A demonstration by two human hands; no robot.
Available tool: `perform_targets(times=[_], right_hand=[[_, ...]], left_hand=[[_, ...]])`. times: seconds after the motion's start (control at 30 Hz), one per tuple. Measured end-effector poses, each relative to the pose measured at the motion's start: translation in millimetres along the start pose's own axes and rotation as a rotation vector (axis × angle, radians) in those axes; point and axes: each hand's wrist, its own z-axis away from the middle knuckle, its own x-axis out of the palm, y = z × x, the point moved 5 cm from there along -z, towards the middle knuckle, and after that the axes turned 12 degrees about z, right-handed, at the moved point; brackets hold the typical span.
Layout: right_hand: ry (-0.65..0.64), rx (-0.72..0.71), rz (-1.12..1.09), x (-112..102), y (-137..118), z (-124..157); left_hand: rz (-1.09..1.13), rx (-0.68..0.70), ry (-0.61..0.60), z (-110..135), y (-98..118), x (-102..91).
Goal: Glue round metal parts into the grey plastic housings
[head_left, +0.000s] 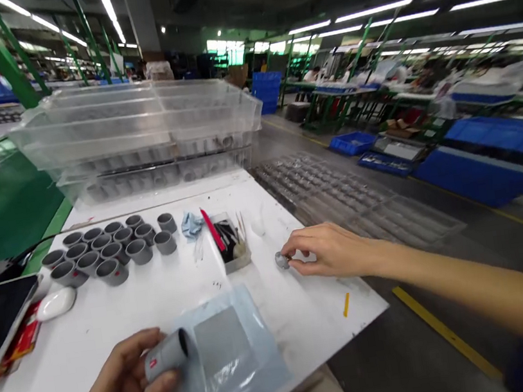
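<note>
Tilted on its side above the table, a grey cylindrical cup (165, 357) with a red mark sits in the fingers of my left hand (123, 390). Its dark opening faces right, over a light-blue plastic sheet (265, 358) with a grey square (222, 341). Farther right, my right hand (322, 252) pinches a small round grey piece (281, 260) at the table surface; its details are too small to make out. Several similar grey cups (112, 273) stand grouped at the back left of the table.
Behind the cups are stacked clear plastic trays (135, 126). A small box (238, 263) holds dark tools and a red strip. A crumpled blue cloth (192, 225), a white mouse-shaped object (56, 304) and a dark tablet (4, 323) lie around. Right of the table edge is the floor (385, 347).
</note>
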Motion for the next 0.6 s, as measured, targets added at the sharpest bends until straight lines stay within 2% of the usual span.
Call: perform_targets(times=[0.07, 0.13, 0.3, 0.47, 0.6], right_hand=[[-0.005, -0.132, 0.067, 4.2, -33.2, -9.2], [-0.007, -0.224, 0.145, 7.8, -53.0, -16.8], [-0.076, -0.328, 0.212, 7.7, -64.9, -24.2], [-0.128, -0.204, 0.175, -0.7, -61.4, -26.1], [-0.172, -0.130, 0.201, 3.9, -63.0, -28.5]], left_hand=[[-0.061, -0.007, -0.037, 3.4, 14.8, 3.9], [-0.118, -0.026, -0.065, 4.3, 21.7, 4.5], [-0.061, -0.056, -0.137, 4.0, 17.9, 2.8], [0.022, -0.044, -0.193, 3.6, 14.0, 6.1], [0.058, -0.009, -0.213, 2.7, 13.7, 7.6]])
